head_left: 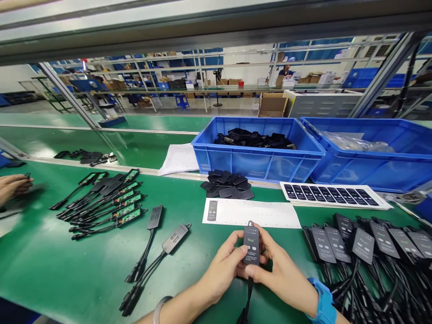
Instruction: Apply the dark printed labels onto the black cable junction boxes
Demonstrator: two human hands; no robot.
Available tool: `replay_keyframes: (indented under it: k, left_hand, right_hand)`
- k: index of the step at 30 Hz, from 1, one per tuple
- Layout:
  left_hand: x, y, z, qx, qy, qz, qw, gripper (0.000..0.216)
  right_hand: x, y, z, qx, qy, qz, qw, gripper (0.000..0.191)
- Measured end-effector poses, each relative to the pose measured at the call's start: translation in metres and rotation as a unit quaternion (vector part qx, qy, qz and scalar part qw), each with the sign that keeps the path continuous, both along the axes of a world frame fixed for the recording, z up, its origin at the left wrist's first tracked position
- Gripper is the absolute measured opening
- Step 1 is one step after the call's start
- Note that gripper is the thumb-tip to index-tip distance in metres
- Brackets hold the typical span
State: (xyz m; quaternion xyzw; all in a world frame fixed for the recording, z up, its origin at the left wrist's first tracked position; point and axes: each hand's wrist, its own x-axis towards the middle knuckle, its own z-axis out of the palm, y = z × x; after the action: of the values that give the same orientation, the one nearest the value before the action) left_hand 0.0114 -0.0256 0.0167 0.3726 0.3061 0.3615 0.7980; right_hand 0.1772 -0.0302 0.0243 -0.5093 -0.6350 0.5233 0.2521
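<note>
Between my left hand [222, 265] and my right hand [283, 276] is a small black controller box [251, 238] with a printed label on its face and a black cable hanging below. My left thumb presses on the label's left edge; my right thumb and fingers grip the right side and lower end. Just behind lies a white label backing sheet [256, 213] with one label left at its left end. On the left rest two closed controllers [174, 238] with cables and no printed label facing up. Several labelled controllers [362, 243] are heaped on the right.
Controllers with exposed green circuit boards [128, 211] lie at left, near another person's hand [13, 186]. Black plastic covers [227, 184] are piled before a blue bin [256, 157] of black parts. A second blue bin [371, 166] and a full label sheet [332, 196] are right.
</note>
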Motion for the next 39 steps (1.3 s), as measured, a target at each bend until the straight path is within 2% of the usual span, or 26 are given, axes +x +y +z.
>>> replay_keyframes:
  k: [5, 11, 14, 17, 18, 19, 20, 21, 23, 24, 25, 29, 30, 31, 32, 33, 34, 35, 36, 37, 39]
  left_hand:
    - [0.004, -0.004, 0.002, 0.047, 0.06, 0.007, 0.997, 0.049]
    - [0.006, -0.004, -0.002, 0.094, 0.113, -0.006, 0.989, 0.047]
    - [0.006, -0.002, -0.005, 0.058, 0.064, 0.018, 0.996, 0.046]
    - [0.003, -0.001, -0.004, 0.023, -0.033, 0.008, 0.999, 0.058]
    - [0.001, 0.0, -0.004, 0.045, -0.026, -0.009, 0.999, 0.065]
    - [-0.002, 0.001, -0.003, 0.095, 0.022, -0.023, 0.995, 0.069]
    - [-0.006, 0.002, -0.002, 0.169, 0.106, -0.033, 0.979, 0.069]
    - [-0.009, 0.004, -0.002, 0.27, 0.224, -0.038, 0.936, 0.064]
    - [-0.015, 0.008, -0.002, 0.422, 0.432, -0.057, 0.795, 0.059]
    - [-0.016, 0.011, -0.003, 0.457, 0.492, -0.069, 0.738, 0.063]
    - [-0.018, 0.013, -0.005, 0.466, 0.528, -0.087, 0.705, 0.068]
    - [-0.016, 0.016, -0.009, 0.479, 0.555, -0.11, 0.671, 0.077]
    - [-0.014, 0.016, -0.009, 0.484, 0.557, -0.113, 0.665, 0.079]
    - [-0.013, 0.016, -0.009, 0.487, 0.559, -0.113, 0.661, 0.08]
    - [-0.012, 0.015, -0.009, 0.488, 0.562, -0.117, 0.658, 0.081]
    - [-0.01, 0.014, -0.009, 0.486, 0.564, -0.117, 0.657, 0.082]
    - [-0.01, 0.014, -0.009, 0.487, 0.566, -0.114, 0.656, 0.083]
    - [-0.009, 0.014, -0.009, 0.489, 0.568, -0.11, 0.653, 0.083]
    - [-0.009, 0.014, -0.009, 0.494, 0.567, -0.102, 0.651, 0.084]
    - [-0.008, 0.014, -0.008, 0.498, 0.566, -0.097, 0.65, 0.084]
    - [-0.008, 0.014, -0.005, 0.495, 0.559, -0.092, 0.659, 0.085]
  right_hand:
    - [-0.003, -0.001, -0.005, 0.03, 0.06, -0.019, 0.998, 0.055]
    - [-0.007, -0.003, -0.01, 0.071, 0.027, -0.042, 0.996, 0.047]
    - [-0.008, -0.005, -0.008, 0.137, -0.063, -0.037, 0.988, 0.058]
    - [-0.007, -0.003, -0.004, 0.267, -0.194, -0.016, 0.944, 0.089]
    - [-0.004, 0.0, 0.0, 0.301, -0.221, -0.008, 0.928, 0.09]
    - [0.0, 0.003, 0.004, 0.325, -0.238, -0.006, 0.915, 0.085]
    - [0.006, 0.007, 0.011, 0.329, -0.254, -0.009, 0.91, 0.077]
    - [0.015, 0.011, 0.019, 0.325, -0.272, -0.017, 0.906, 0.07]
    - [0.038, 0.017, 0.037, 0.242, -0.366, -0.034, 0.898, 0.072]
    - [0.052, 0.018, 0.047, 0.217, -0.425, -0.046, 0.878, 0.069]
    - [0.067, 0.019, 0.055, 0.167, -0.492, -0.045, 0.853, 0.068]
    - [0.112, 0.018, 0.077, 0.006, -0.683, -0.037, 0.73, 0.07]
    - [0.116, 0.02, 0.079, -0.025, -0.707, -0.028, 0.707, 0.073]
    - [0.115, 0.023, 0.08, -0.026, -0.724, -0.024, 0.689, 0.074]
    - [0.109, 0.028, 0.08, -0.01, -0.727, -0.013, 0.686, 0.075]
    - [0.099, 0.034, 0.078, 0.019, -0.712, -0.004, 0.702, 0.072]
    - [0.086, 0.041, 0.076, 0.062, -0.672, 0.009, 0.738, 0.066]
    - [0.069, 0.049, 0.073, 0.114, -0.602, 0.025, 0.79, 0.058]
    - [0.051, 0.057, 0.069, 0.163, -0.489, 0.043, 0.856, 0.048]
    - [0.031, 0.066, 0.064, 0.18, -0.426, 0.068, 0.884, 0.043]
    - [-0.007, 0.084, 0.052, 0.192, -0.356, 0.109, 0.908, 0.035]
